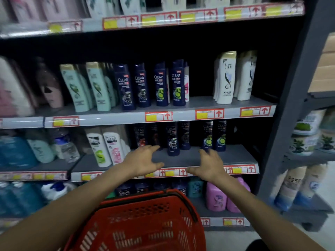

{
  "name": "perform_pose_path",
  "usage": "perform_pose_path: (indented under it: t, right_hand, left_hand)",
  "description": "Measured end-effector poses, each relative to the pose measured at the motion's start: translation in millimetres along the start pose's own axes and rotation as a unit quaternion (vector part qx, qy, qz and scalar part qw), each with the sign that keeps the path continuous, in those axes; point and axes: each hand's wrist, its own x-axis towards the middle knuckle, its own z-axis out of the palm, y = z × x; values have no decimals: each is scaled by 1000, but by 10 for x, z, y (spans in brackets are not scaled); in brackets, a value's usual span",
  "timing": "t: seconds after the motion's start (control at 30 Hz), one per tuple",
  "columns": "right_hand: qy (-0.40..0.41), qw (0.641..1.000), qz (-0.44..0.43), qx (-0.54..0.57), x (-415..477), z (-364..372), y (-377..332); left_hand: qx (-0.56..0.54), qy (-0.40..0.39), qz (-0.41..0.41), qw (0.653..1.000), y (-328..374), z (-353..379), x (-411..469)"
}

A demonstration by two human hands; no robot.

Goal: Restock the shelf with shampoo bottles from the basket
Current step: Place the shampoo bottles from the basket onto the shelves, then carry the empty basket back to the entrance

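left hand (143,160): mine, spread and holding nothing, fingertips over the front of the grey shelf (183,157), just beside the leftmost dark bottle.
right hand (211,164): also spread and holding nothing, well apart from the left, fingers close to the green-label pair.
basket (145,221): red, below and between my forearms, near my body; I see only its mesh and rim, no bottle inside that I can make out.
shampoo bottles on this shelf (173,140): dark ones stand in a loose row behind my hands, one set forward of the rest.
risk, left: a sweep of my left fingers could tip the leftmost dark bottle back into the dim rear.
risk, centre: the forward bottle stands alone between my hands; I judge a knock from either wrist would topple it off the edge toward the basket.
risk, right: my right fingertips could push the green-label pair askew.
count, white bottles left of the gap: two.
count, dark bottles, same shelf: six that I can tell; dim light, rear rows uncertain.
count, hands: two.
count, baskets: one.
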Motion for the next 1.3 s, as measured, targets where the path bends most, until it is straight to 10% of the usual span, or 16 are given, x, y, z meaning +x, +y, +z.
perform_pose_path:
  t: [0.53, 1.3]
  right_hand:
    - [-63, 990, -119, -34, -811, -542, -831]
    - [-36, 962, -202, -183, -916, 2191, 154]
  left_hand:
    - [54, 29, -99, 993, -883, -558, -1606]
    - [119, -45, -215, 968, -1917, 2001, -1597]
